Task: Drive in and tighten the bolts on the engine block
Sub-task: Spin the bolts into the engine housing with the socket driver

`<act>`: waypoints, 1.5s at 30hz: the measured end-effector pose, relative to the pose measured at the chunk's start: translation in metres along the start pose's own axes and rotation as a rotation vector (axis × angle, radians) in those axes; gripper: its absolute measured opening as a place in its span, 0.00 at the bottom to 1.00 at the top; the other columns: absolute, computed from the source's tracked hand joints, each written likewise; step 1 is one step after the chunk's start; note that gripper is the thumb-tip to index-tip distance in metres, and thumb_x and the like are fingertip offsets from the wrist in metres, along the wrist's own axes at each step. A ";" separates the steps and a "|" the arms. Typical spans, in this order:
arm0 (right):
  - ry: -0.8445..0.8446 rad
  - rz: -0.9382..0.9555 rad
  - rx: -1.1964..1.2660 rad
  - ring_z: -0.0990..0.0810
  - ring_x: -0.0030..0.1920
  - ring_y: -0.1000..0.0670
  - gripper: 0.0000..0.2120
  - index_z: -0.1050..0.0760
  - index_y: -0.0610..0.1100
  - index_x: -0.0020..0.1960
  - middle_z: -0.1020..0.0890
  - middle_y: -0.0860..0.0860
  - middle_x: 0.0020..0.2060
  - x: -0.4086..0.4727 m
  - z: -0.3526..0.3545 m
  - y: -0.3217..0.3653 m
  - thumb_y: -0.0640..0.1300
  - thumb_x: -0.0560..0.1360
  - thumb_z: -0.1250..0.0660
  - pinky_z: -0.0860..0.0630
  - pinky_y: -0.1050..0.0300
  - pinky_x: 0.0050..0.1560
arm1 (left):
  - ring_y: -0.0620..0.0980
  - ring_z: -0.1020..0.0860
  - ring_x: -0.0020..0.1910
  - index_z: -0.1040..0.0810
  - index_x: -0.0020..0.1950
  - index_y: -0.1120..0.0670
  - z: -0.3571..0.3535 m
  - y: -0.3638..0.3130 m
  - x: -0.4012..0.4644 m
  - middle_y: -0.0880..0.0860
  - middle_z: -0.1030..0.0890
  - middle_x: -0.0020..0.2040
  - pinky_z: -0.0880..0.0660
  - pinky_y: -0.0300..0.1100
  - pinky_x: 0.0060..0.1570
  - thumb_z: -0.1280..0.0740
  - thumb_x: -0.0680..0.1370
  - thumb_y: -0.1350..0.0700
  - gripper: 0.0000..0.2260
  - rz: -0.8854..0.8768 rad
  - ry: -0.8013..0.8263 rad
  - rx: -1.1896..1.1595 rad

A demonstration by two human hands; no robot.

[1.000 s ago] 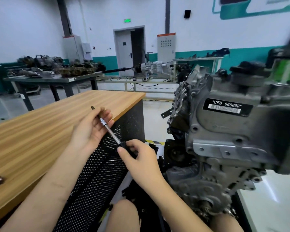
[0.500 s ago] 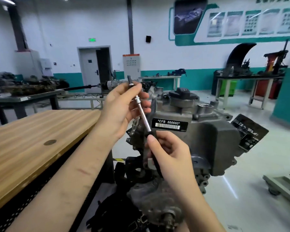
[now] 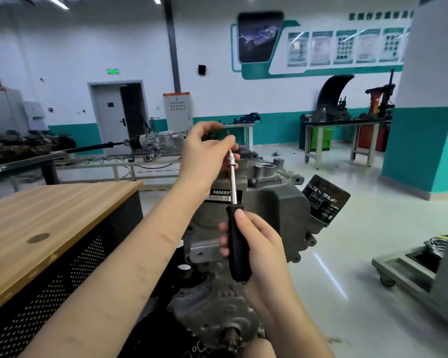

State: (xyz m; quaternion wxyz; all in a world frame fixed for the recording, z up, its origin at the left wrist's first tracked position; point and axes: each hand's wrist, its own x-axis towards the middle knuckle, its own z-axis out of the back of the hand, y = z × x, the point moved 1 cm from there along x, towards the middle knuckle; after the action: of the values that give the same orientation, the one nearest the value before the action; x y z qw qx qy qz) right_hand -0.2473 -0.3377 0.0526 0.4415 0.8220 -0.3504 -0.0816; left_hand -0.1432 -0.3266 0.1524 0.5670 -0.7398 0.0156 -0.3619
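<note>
**Driver held upright in both hands in front of the engine block**

The workshop floor (image 3: 347, 241) is pale and glossy and spreads across the right half of the view. On the left a wooden tabletop (image 3: 49, 215) runs in from the edge, with a perforated black panel (image 3: 62, 285) below its near side and a round brown cap set into the wood.

The engine block (image 3: 277, 208) stands just right of the tabletop's corner, low in the middle of the view, grey cast metal with a black label bearing white digits and a barcode on its near face. A black oil filter (image 3: 326, 202) sticks out from its right side, tilted. The bolts on the block are too small and blurred to tell apart.

In front of the block, both bare forearms reach up from the bottom edge. The right hand (image 3: 259, 249) is wrapped around the black handle of a nut driver (image 3: 237, 239), thumb lying along the handle, gripping it so the tool stands nearly upright. The left hand (image 3: 204, 153) is raised above it, its fingertips pinching the socket end at the top of the chrome shaft, the index finger stretched out above. The tip is clear of the block, held in the air near the block's top edge.
</note>
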 end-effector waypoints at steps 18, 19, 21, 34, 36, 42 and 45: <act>-0.019 -0.412 0.530 0.29 0.18 0.54 0.17 0.25 0.34 0.43 0.24 0.46 0.25 -0.004 0.030 0.029 0.47 0.78 0.42 0.35 0.69 0.15 | 0.47 0.25 0.41 0.23 0.61 0.55 -0.041 0.039 -0.012 0.48 0.23 0.46 0.25 0.44 0.53 0.37 0.78 0.54 0.13 -0.140 0.256 0.618; -0.015 -0.420 0.536 0.29 0.18 0.54 0.17 0.25 0.35 0.42 0.24 0.46 0.25 -0.003 0.029 0.030 0.47 0.78 0.43 0.35 0.69 0.15 | 0.47 0.26 0.41 0.23 0.62 0.55 -0.042 0.039 -0.012 0.49 0.22 0.47 0.26 0.42 0.52 0.37 0.78 0.54 0.14 -0.150 0.256 0.637; -0.019 -0.432 0.552 0.30 0.18 0.54 0.18 0.25 0.34 0.42 0.24 0.46 0.25 -0.002 0.028 0.031 0.48 0.79 0.43 0.36 0.69 0.15 | 0.46 0.27 0.43 0.24 0.63 0.55 -0.043 0.038 -0.012 0.50 0.22 0.48 0.31 0.36 0.47 0.38 0.78 0.53 0.15 -0.178 0.258 0.693; 0.015 -0.445 0.668 0.31 0.17 0.54 0.18 0.27 0.33 0.42 0.26 0.45 0.25 -0.001 0.018 0.048 0.46 0.79 0.45 0.37 0.69 0.14 | 0.49 0.24 0.41 0.20 0.51 0.52 -0.051 0.030 -0.007 0.47 0.22 0.34 0.35 0.39 0.39 0.39 0.78 0.51 0.10 -0.110 0.245 0.761; 0.009 -0.439 0.685 0.32 0.17 0.54 0.18 0.27 0.33 0.42 0.26 0.45 0.25 -0.002 0.020 0.048 0.46 0.79 0.45 0.37 0.70 0.14 | 0.50 0.24 0.50 0.21 0.59 0.53 -0.051 0.028 -0.009 0.49 0.19 0.46 0.35 0.36 0.44 0.39 0.78 0.50 0.14 -0.141 0.240 0.834; 0.046 -0.435 0.675 0.33 0.16 0.54 0.13 0.26 0.31 0.39 0.27 0.44 0.25 -0.011 0.023 0.054 0.42 0.71 0.39 0.39 0.70 0.13 | 0.51 0.25 0.46 0.21 0.52 0.56 -0.048 0.013 -0.009 0.52 0.27 0.46 0.32 0.40 0.47 0.44 0.80 0.53 0.14 -0.316 0.314 1.102; 0.048 -0.431 0.670 0.32 0.16 0.54 0.13 0.25 0.31 0.40 0.26 0.44 0.25 -0.012 0.022 0.061 0.43 0.70 0.39 0.38 0.70 0.13 | 0.45 0.28 0.37 0.18 0.49 0.55 -0.048 -0.007 0.004 0.46 0.21 0.44 0.28 0.42 0.52 0.42 0.77 0.56 0.13 -0.334 0.396 1.190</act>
State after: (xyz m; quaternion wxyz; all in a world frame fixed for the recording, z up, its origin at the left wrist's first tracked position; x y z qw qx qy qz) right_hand -0.2962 -0.3665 0.0850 0.1299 0.9768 -0.1669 -0.0345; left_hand -0.1694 -0.3657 0.1650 0.8026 -0.2107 -0.1986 -0.5216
